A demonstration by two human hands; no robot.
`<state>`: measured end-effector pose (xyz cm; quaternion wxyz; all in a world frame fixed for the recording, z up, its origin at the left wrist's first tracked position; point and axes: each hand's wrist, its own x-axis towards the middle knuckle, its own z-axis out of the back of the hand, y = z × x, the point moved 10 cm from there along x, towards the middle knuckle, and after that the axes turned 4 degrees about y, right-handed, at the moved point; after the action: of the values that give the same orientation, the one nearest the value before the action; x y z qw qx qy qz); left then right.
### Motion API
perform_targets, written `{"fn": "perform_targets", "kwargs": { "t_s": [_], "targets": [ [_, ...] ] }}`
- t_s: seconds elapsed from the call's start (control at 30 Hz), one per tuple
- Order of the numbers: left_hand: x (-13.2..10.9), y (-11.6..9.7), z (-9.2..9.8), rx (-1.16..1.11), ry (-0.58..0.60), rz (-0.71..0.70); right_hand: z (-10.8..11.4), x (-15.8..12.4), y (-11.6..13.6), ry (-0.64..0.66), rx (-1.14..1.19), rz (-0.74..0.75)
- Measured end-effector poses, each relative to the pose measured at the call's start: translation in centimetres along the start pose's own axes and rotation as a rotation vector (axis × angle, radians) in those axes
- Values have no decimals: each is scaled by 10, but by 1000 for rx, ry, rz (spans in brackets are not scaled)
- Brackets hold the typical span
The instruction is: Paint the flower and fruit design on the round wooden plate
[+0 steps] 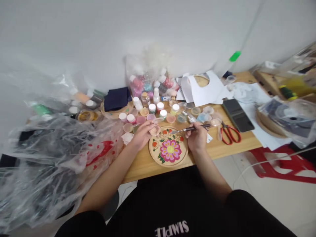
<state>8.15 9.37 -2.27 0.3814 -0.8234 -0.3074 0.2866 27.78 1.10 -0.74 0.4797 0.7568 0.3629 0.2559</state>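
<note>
A round wooden board (152, 153) with a pink flower, orange blossoms and green leaves lies at the table's front edge. At its upper left, my left hand (142, 134) is closed on a small clear plastic cup (154, 130) with pale contents. My right hand (198, 136) grips a palette knife (189, 128) by its dark handle. The knife's metal blade points left, over the upper part of the board; whether it touches the surface I cannot tell. Small cups and white-capped jars (163, 114) stand just behind the board.
Red-handled pliers (230, 134) and a dark phone (238, 115) lie to the right. Crumpled clear plastic (61, 158) fills the left side. Behind are folded navy cloth (117, 99), bagged jars (150, 82) and white paper (206, 92). A red stool (276, 164) stands at lower right.
</note>
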Motion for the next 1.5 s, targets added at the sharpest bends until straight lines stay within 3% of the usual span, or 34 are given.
{"fn": "perform_targets", "kwargs": {
  "t_s": [0.37, 0.57, 0.73, 0.9, 1.07, 1.33, 1.5],
  "targets": [
    [1, 6, -1, -55, 7, -11, -13, -11, 27, 142, -35, 21],
    [2, 8, -2, -74, 29, 4, -42, -27, 57, 244, -274, 259],
    [-1, 11, 3, -59, 0, 38, -68, -26, 55, 424, -551, 297],
    [-4, 8, 0, -5, 10, 15, -76, -18, 49, 476, -575, 272],
    [-6, 8, 4, 14, -34, 29, -77, -15, 40, 454, -523, 202],
    [-5, 12, 7, 35, -41, 32, -54, -11, 6, 211, -254, -66],
    [-4, 13, 4, 24, -3, 39, -47, -9, 2, 155, -178, -108]
  ]
}}
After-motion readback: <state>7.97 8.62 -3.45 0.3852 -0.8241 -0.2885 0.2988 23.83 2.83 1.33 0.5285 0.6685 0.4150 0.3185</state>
